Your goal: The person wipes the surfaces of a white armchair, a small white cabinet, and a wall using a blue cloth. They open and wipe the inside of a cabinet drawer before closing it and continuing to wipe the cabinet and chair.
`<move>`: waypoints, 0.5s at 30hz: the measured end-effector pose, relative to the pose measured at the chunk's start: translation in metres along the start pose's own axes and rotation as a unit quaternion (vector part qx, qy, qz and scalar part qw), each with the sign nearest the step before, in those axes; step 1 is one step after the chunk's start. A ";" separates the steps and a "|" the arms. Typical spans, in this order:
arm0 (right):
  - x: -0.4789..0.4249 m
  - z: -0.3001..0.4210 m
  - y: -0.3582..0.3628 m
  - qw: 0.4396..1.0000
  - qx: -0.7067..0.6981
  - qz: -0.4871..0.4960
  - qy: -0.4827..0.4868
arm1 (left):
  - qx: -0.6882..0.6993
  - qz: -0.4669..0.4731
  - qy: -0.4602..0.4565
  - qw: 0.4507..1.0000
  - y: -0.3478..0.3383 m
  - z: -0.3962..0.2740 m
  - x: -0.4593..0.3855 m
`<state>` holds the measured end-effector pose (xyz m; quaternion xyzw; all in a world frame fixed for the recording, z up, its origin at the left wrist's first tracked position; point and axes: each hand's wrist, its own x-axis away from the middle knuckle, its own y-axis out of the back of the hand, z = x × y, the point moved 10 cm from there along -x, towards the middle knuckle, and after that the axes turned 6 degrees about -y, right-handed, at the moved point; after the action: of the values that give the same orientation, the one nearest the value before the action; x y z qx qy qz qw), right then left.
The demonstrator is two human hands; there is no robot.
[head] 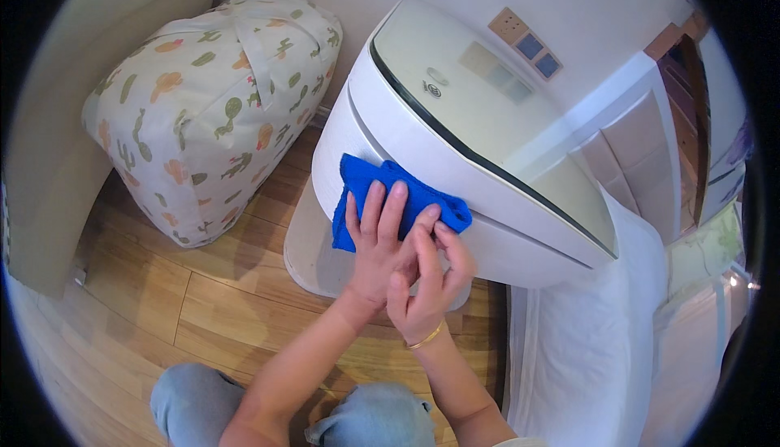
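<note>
A folded blue cloth lies against the curved front of a white bedside cabinet with a glossy top. My left hand is spread over the cloth, its fingers pressing it flat to the drawer front. My right hand, with a gold bangle at the wrist, is beside and partly over the left one. Its fingers are bent, and a fingertip or two meet the cloth's lower right edge; whether they pinch it I cannot tell.
A cactus-print fabric storage bag stands left of the cabinet on the wood floor. White bedding hangs at the right. Wall sockets and switches are above the cabinet. A beige curtain or panel rises far left.
</note>
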<state>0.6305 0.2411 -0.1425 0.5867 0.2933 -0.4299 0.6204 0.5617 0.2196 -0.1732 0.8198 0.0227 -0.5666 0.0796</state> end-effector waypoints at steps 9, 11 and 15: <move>-0.017 0.008 -0.007 0.998 0.041 0.042 -0.020 | 0.033 -0.036 -0.059 0.997 0.021 0.012 -0.010; -0.013 0.003 -0.007 0.999 0.043 0.025 -0.021 | 0.005 -0.048 -0.065 0.997 0.021 0.008 -0.011; -0.006 -0.018 0.010 0.997 0.066 -0.019 -0.016 | 0.002 -0.015 -0.084 0.996 0.016 -0.020 -0.012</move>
<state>0.6384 0.2593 -0.1349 0.6137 0.2654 -0.4697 0.5766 0.5778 0.2080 -0.1531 0.7689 0.0270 -0.6349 0.0709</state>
